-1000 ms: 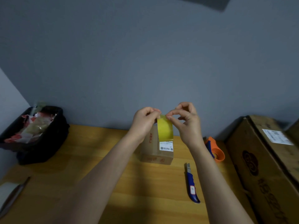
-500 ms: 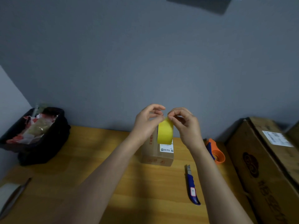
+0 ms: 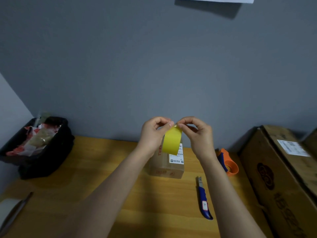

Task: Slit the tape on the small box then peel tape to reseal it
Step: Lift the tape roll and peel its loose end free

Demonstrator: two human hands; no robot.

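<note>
A yellow tape roll [image 3: 172, 142] hangs in the air above the small cardboard box [image 3: 167, 163], which sits on the wooden table [image 3: 109, 172] and bears a white label. My left hand [image 3: 154, 134] holds the roll from the left, thumb on its top edge. My right hand [image 3: 197, 133] pinches at the roll's top right edge with thumb and forefinger. The tape's loose end is too small to make out. A blue utility knife [image 3: 203, 201] lies on the table to the right of the box.
An orange tape dispenser [image 3: 229, 162] sits right of the box. A large cardboard carton [image 3: 281, 177] fills the right side. A black bin [image 3: 36, 145] with wrappers stands at the back left. A white object and a dark strip [image 3: 12, 210] lie at the near left.
Both hands stayed raised above the box while the roll turned slightly between them. My right fingers shifted to pinch the roll's top edge; the view tilted a little upward.
</note>
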